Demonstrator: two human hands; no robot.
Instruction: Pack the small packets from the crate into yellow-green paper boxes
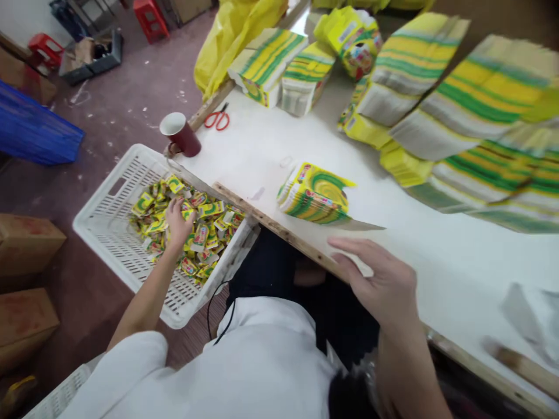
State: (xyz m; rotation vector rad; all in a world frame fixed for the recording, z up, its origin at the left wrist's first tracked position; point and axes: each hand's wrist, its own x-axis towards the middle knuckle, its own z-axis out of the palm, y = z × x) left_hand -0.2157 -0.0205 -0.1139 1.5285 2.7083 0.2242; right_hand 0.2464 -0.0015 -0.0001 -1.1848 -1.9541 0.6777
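My left hand point(178, 221) reaches down into a white plastic crate point(114, 198) and rests, fingers curled, on a heap of small yellow-green packets point(205, 233); whether it grips any packet is hidden. My right hand point(375, 279) lies at the near edge of the white table point(271, 145), fingers stretched and apart, holding nothing. Just beyond it a fanned stack of yellow-green printed bags point(315, 194) lies flat on the table.
A dark red mug point(181, 134) and red-handled scissors point(217, 119) stand at the table's left edge. Bundles of striped yellow-green bags point(458, 99) fill the back and right. Cardboard boxes point(26, 241) and red stools point(151, 17) are on the floor to the left.
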